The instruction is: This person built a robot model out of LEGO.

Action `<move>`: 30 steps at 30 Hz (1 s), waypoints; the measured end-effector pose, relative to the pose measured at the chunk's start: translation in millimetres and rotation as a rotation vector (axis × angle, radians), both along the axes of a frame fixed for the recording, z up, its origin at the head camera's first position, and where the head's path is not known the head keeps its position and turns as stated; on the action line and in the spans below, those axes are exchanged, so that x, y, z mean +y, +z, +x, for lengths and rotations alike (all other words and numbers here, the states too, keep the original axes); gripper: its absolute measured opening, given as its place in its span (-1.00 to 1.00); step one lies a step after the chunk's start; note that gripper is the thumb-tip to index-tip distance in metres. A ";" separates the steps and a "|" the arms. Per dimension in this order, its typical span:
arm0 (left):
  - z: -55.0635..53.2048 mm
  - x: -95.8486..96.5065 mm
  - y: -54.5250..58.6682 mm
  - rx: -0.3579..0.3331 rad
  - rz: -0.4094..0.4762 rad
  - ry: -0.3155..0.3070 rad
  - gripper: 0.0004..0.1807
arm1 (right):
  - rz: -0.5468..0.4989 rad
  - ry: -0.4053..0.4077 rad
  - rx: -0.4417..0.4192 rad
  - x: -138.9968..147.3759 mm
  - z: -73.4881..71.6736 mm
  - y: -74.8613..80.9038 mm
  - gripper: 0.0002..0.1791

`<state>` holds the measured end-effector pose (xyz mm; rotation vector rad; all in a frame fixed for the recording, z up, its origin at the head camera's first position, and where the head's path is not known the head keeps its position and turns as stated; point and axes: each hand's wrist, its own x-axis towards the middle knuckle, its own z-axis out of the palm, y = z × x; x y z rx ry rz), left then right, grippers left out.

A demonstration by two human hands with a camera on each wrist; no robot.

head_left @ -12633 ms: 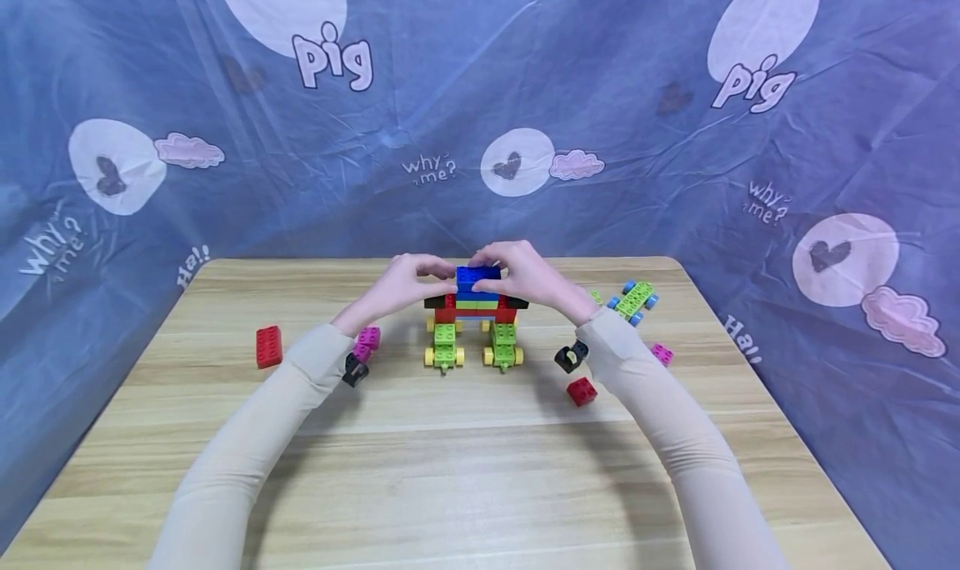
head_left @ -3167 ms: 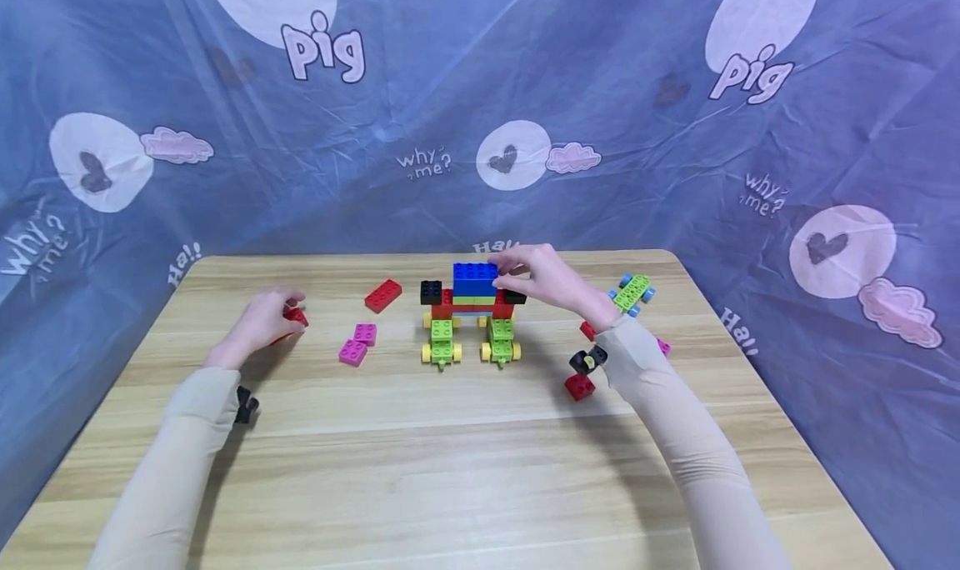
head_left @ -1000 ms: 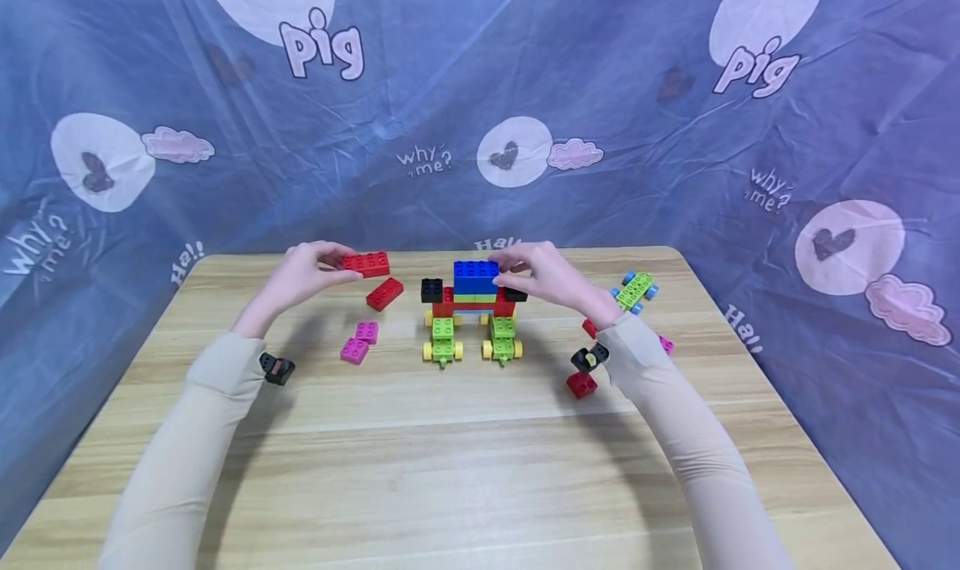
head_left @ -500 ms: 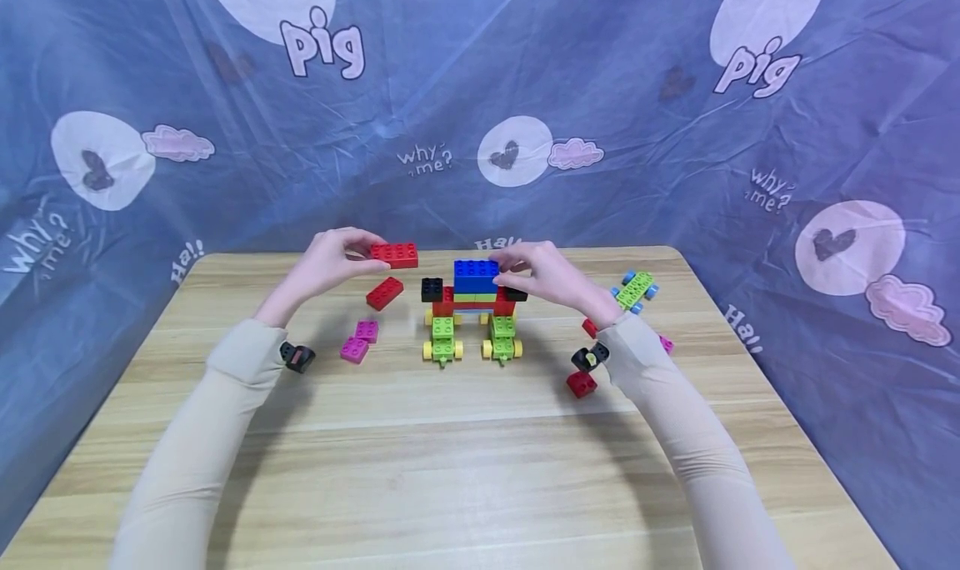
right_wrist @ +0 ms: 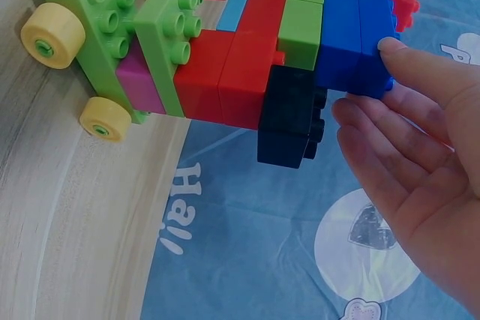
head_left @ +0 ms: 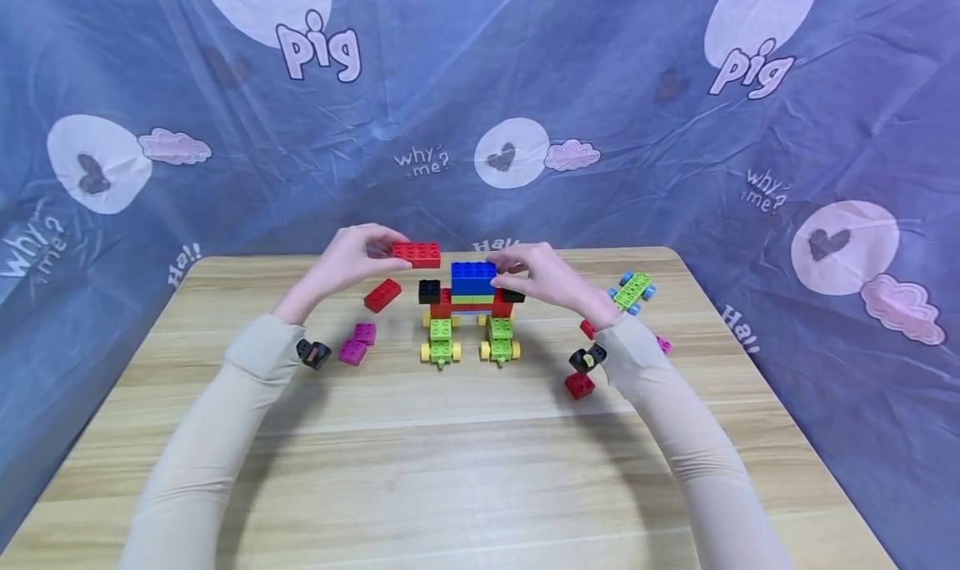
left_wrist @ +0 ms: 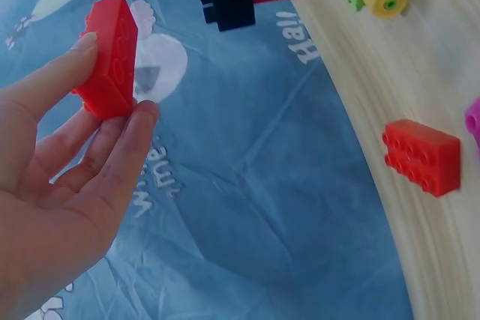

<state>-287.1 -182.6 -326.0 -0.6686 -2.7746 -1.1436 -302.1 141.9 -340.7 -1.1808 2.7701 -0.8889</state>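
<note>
A red building brick [head_left: 417, 255] is pinched between the thumb and fingertips of my left hand [head_left: 352, 259], in the air left of the blue bricks. My right hand [head_left: 546, 277] holds the right end of the stacked blue bricks [head_left: 472, 278], thumb on the near side. Those blue bricks top a built model: light green and red bricks [right_wrist: 202, 80] lie below them, with a black brick [head_left: 430, 292] at each side. The model stands on two green wheeled bases [head_left: 441, 349] with yellow wheels. My right fingers partly cover the right black brick in the head view.
Another red brick [head_left: 382, 295] and two magenta bricks [head_left: 352, 352] lie left of the model. On the right are a small red brick [head_left: 579, 385], a partly hidden red one [head_left: 587, 328], a magenta brick [head_left: 664, 345] and a green wheeled base [head_left: 633, 291] with blue wheels.
My left hand picked up the red brick from the left of the table, raised it and carried it right, close to the blue bricks. The right hand has stayed at the blue bricks.
</note>
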 end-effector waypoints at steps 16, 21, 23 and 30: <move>1.5 29.0 3.7 -0.009 0.004 -0.056 -0.57 | -0.006 0.011 0.012 -0.6 0.5 0.2 -0.56; 0.6 33.3 2.4 -0.011 0.007 -0.065 -0.58 | -0.015 0.011 -0.012 -0.2 0.1 -0.9 -0.56; 0.0 34.6 1.9 -0.013 0.010 -0.066 -0.58 | -0.015 0.011 -0.011 -0.1 0.0 -1.0 -0.56; -1.8 38.4 -0.1 -0.044 0.028 -0.074 -0.57 | -0.007 0.009 0.004 0.1 -0.9 -0.4 -0.55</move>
